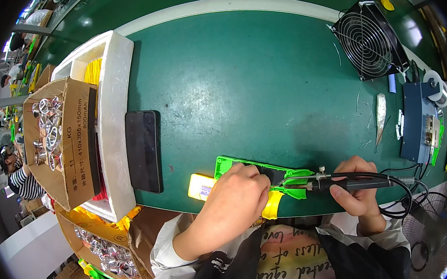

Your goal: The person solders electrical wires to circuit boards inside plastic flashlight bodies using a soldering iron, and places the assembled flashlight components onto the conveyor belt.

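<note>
My right hand (356,185) is closed around the black handle of a soldering iron (368,182), which has a thin metal feed tube clamped along it. Its tip points left over a bright green plastic housing (225,164) at the table's near edge. Over the housing's middle, my left hand (243,191) has its fingers pinched together close to the tip; what they hold is hidden. Left of that hand lies a yellow piece (201,186) with a pale label. Another yellow part (273,205) shows below the housing.
At left, a black phone (145,151) lies beside a white foam box (118,117) and a carton (81,146) of shiny reflector cups. On the right stand a black fan (369,41), a blue soldering station (418,125) and a solder spool (436,89). Another person (22,175) is far left.
</note>
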`<state>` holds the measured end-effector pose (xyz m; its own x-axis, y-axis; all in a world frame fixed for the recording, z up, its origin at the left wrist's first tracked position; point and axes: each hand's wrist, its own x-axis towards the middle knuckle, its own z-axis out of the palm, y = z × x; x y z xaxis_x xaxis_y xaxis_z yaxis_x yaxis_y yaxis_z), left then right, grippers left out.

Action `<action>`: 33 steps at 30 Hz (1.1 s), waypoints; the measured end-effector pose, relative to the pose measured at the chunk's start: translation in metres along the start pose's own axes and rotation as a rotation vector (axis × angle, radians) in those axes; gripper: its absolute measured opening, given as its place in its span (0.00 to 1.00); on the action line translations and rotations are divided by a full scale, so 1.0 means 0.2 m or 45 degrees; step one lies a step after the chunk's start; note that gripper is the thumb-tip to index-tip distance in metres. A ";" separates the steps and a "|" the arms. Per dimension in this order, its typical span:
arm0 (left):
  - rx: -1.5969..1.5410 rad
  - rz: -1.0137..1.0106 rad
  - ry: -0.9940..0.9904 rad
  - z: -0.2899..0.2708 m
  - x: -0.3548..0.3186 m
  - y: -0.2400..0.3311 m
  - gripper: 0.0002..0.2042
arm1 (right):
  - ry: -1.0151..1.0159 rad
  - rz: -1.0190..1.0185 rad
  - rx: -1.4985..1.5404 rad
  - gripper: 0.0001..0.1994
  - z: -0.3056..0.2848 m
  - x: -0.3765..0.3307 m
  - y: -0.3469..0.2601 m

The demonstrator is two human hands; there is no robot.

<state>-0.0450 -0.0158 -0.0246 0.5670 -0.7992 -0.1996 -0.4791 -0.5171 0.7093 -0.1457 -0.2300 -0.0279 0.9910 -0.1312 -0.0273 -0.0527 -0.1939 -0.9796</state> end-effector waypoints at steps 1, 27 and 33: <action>0.009 0.006 -0.055 -0.01 0.01 0.00 0.02 | 0.002 0.006 0.004 0.08 0.00 0.00 0.00; 0.105 -0.111 -0.242 -0.02 0.07 0.04 0.02 | 0.005 0.028 0.094 0.08 -0.02 -0.02 0.04; 0.035 -0.073 -0.233 -0.03 0.08 0.04 0.02 | -0.003 0.027 0.070 0.08 -0.01 -0.02 0.04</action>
<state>-0.0350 -0.0308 -0.0176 0.4636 -0.8094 -0.3605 -0.4691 -0.5694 0.6751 -0.1497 -0.2334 -0.0349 0.9900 -0.1321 -0.0489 -0.0672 -0.1376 -0.9882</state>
